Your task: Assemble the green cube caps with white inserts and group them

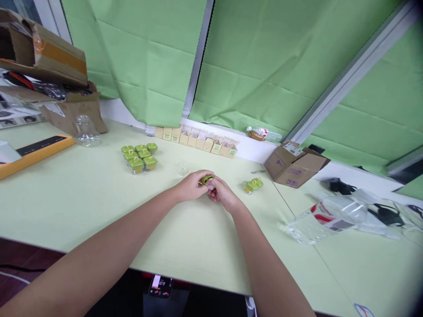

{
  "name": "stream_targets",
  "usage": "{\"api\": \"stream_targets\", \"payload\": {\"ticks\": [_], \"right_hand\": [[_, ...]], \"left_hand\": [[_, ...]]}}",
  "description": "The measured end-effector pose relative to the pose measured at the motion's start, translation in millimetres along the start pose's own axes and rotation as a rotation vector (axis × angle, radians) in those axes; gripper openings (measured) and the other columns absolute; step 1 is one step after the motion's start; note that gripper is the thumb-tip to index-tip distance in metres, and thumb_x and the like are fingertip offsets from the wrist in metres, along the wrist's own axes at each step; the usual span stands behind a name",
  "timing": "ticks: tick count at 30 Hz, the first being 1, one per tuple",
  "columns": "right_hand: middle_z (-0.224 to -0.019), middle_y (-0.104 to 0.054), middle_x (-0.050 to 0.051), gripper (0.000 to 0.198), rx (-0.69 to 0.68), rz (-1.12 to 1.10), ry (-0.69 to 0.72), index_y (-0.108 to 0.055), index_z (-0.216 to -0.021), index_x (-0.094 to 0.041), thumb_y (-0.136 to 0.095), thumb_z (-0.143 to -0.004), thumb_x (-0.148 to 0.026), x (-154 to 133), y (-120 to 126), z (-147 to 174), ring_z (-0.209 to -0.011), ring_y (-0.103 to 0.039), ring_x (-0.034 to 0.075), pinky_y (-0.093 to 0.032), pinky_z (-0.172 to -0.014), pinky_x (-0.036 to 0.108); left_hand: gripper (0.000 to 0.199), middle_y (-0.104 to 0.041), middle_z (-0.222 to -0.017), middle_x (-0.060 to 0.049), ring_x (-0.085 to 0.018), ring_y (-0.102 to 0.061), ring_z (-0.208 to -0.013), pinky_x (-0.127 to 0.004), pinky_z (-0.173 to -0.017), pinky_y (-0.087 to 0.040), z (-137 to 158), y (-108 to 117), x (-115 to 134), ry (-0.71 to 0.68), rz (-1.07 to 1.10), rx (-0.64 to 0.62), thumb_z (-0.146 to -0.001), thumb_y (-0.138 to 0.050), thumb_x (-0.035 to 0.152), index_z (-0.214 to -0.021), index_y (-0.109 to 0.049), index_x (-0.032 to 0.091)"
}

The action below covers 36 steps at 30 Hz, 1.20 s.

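A: Green cap [207, 178], is that what both hands are on?

B: Yes. The left hand [191, 186] and right hand [220, 193] meet over the middle of the table [82, 198], fingers closed round the small green piece, just above the surface.

A: Which step, would you say?

B: Fitting or turning it, I judge; too small to tell which. Finished ones sit in a cluster [140, 157] well to the left, a few more [253, 185] near the right hand.

A: And next?

B: A steady pinch and a careful twist, probably
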State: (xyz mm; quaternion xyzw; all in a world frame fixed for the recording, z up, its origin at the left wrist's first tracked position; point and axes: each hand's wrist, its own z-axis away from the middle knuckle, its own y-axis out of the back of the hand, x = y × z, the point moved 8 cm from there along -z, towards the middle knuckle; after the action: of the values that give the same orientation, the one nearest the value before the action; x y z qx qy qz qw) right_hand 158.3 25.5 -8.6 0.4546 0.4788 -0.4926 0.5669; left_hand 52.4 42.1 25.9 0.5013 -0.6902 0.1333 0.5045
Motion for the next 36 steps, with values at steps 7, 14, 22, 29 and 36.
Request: {"api": "stream_targets", "payload": {"ticks": [7, 14, 22, 29, 36], "right_hand": [[-0.062, -0.046, -0.005, 0.023, -0.055, -0.046, -0.025, -0.051, -0.089, -0.022, -0.05, -0.068, -0.031, -4, -5, 3, -0.046, -0.035, 0.01, -0.021, -0.04, 0.021], [-0.063, -0.05, -0.003, 0.029, -0.075, -0.027, -0.039, -0.054, -0.091, -0.02, -0.047, -0.067, -0.035, -2, -10, 2, -0.044, -0.035, 0.009, -0.02, -0.039, 0.021], [-0.065, -0.051, -0.006, 0.035, 0.35, 0.442, 0.134, -0.056, -0.101, -0.024, -0.056, -0.078, -0.051, -20, 27, 7, -0.055, -0.044, 0.012, -0.033, -0.051, 0.023], [-0.089, -0.064, 0.004, 0.041, 0.36, 1.056, 0.283, -0.058, -0.129, -0.028, -0.051, -0.091, -0.041, -25, 20, 9, -0.081, -0.059, 0.019, -0.043, -0.078, 0.031], [-0.11, -0.058, 0.014, 0.05, 0.366, 1.18, 0.301, -0.052, -0.14, -0.026, -0.053, -0.091, -0.039, -23, 17, 10, -0.106, -0.059, 0.029, -0.045, -0.092, 0.042]], "left_hand": [[0.04, -0.068, -0.11, -0.006, -0.017, -0.065, -0.092, -0.03, -0.082, -0.054, -6, 5, -23, 0.169, 0.167, 0.077, -0.075, -0.053, 0.016, -0.114, -0.062, 0.019], [0.026, -0.064, -0.081, -0.003, -0.014, -0.061, -0.071, -0.027, -0.064, -0.052, -7, 9, -56, 0.409, 0.445, 0.204, -0.073, -0.048, 0.016, -0.094, -0.063, 0.017], [0.023, -0.061, -0.076, -0.003, -0.013, -0.059, -0.064, -0.027, -0.063, -0.052, -8, 21, -67, 0.431, 0.271, 0.292, -0.077, -0.049, 0.01, -0.092, -0.066, 0.015], [0.022, -0.062, -0.079, -0.005, -0.013, -0.058, -0.067, -0.028, -0.067, -0.052, -3, 28, -61, 0.498, 0.387, 0.395, -0.074, -0.053, 0.006, -0.088, -0.068, 0.015], [0.012, -0.064, -0.091, -0.006, -0.015, -0.061, -0.077, -0.03, -0.076, -0.052, -2, 22, -65, 0.507, 0.446, 0.384, -0.074, -0.06, 0.011, -0.084, -0.061, 0.016]]}}
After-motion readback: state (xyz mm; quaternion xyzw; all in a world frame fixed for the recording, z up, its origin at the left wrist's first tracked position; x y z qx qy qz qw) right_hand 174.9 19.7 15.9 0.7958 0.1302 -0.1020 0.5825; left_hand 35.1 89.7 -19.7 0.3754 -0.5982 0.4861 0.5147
